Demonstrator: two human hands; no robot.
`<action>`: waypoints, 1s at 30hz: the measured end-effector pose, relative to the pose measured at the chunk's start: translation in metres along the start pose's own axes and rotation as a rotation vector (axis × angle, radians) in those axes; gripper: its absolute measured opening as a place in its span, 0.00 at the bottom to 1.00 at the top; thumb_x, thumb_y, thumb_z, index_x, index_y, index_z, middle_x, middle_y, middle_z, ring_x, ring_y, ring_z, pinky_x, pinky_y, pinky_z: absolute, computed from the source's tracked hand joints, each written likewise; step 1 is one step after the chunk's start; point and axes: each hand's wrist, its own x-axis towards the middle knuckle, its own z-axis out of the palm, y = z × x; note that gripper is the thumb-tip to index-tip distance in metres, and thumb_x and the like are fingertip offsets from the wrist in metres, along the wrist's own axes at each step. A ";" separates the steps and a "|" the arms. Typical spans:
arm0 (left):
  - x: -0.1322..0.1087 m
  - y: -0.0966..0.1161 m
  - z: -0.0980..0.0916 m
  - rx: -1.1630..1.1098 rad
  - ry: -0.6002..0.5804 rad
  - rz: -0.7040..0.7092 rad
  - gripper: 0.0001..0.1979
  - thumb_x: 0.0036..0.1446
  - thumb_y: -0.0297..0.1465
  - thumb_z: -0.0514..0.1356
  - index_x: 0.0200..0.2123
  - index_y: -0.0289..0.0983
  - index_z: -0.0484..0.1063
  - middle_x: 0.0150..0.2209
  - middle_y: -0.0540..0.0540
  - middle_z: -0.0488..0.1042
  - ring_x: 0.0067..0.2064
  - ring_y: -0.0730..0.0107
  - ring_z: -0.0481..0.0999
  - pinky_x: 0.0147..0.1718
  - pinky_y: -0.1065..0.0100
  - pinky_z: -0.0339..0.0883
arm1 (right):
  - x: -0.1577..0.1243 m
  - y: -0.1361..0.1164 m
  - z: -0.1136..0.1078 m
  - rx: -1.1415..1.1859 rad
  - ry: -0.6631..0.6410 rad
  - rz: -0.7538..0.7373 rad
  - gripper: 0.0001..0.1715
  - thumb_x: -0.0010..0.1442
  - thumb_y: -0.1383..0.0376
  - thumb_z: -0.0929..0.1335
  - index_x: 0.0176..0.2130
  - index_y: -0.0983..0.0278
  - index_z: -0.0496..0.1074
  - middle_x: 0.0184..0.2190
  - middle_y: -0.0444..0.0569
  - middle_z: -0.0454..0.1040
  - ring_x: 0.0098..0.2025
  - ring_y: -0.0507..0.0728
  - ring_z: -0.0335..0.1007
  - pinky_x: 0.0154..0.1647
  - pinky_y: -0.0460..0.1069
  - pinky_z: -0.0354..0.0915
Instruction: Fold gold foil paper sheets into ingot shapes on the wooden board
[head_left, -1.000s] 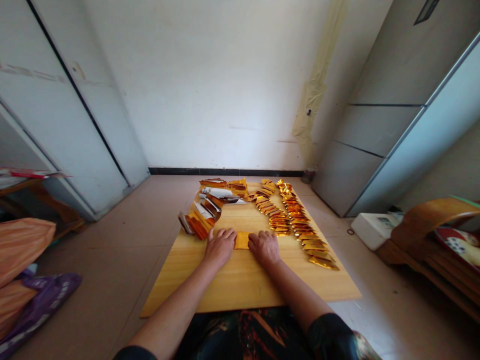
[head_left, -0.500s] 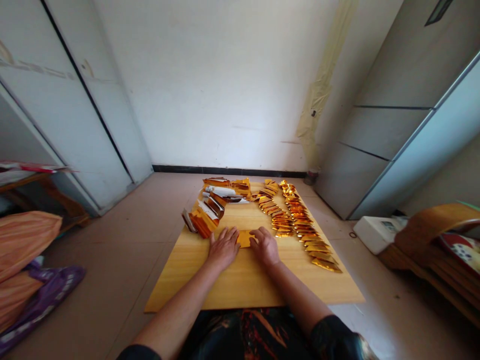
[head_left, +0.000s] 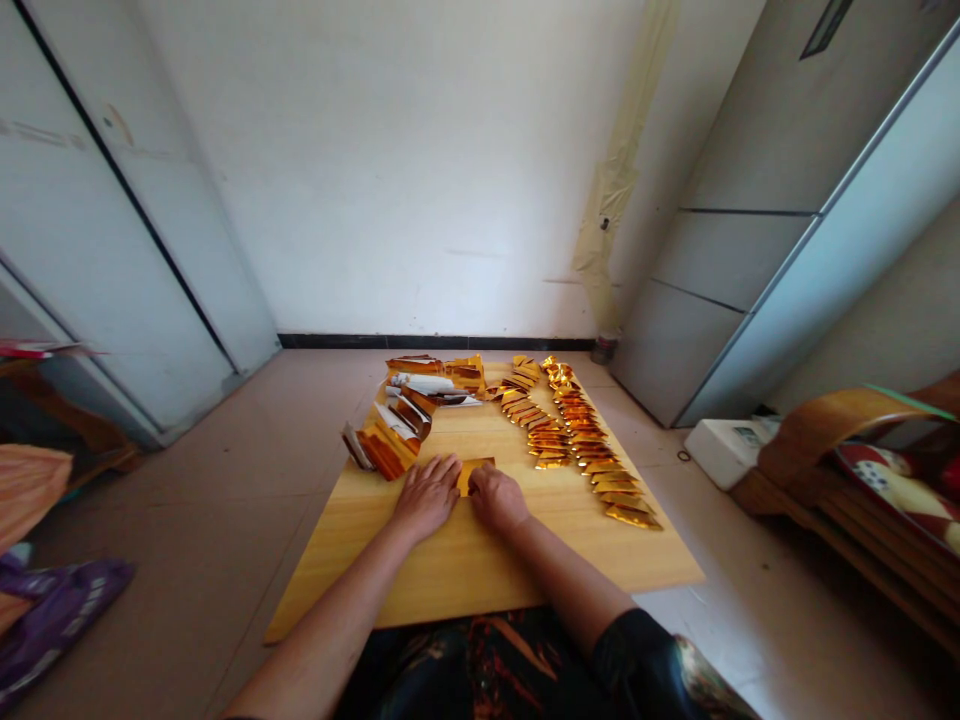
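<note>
A small sheet of gold foil paper lies flat on the wooden board between my hands. My left hand rests flat on the paper's left side, fingers stretched forward. On the right part of the paper, my right hand has its fingers curled in and pressed down at the near edge; its fingertips are hidden. Loose gold and white sheets lie beyond my left hand. To the right, folded gold paper pieces overlap in a long row, with a second curved row beside it.
More gold and white sheets lie at the board's far edge. Behind stands a white wall, with a grey fridge at right. A white box and a wooden seat are on the right, a purple bag on the left.
My right hand has moved left along the gold paper, and its fingers have curled in more. My left hand stays flat. The whole view has shifted a little as my head turned right.
</note>
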 end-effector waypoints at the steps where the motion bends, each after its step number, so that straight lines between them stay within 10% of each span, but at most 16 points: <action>1: 0.000 -0.002 0.000 0.000 -0.014 0.007 0.24 0.63 0.35 0.46 0.62 0.47 0.55 0.66 0.49 0.52 0.67 0.61 0.49 0.62 0.49 0.43 | -0.001 0.001 -0.001 0.012 -0.001 0.010 0.11 0.61 0.68 0.61 0.39 0.61 0.72 0.39 0.48 0.74 0.38 0.51 0.70 0.35 0.43 0.59; 17: 0.010 -0.015 -0.013 -0.007 -0.203 0.046 0.27 0.62 0.35 0.45 0.64 0.47 0.50 0.68 0.49 0.45 0.68 0.61 0.45 0.62 0.49 0.43 | 0.010 -0.020 -0.016 0.029 -0.086 0.234 0.15 0.53 0.55 0.69 0.38 0.61 0.72 0.38 0.50 0.75 0.40 0.56 0.72 0.35 0.46 0.62; 30: 0.014 -0.014 -0.022 -0.030 -0.307 0.042 0.32 0.57 0.32 0.45 0.65 0.45 0.46 0.69 0.50 0.41 0.68 0.60 0.42 0.62 0.50 0.41 | 0.014 0.012 -0.015 0.181 -0.101 0.297 0.09 0.46 0.69 0.71 0.32 0.61 0.74 0.33 0.45 0.77 0.35 0.53 0.71 0.30 0.43 0.57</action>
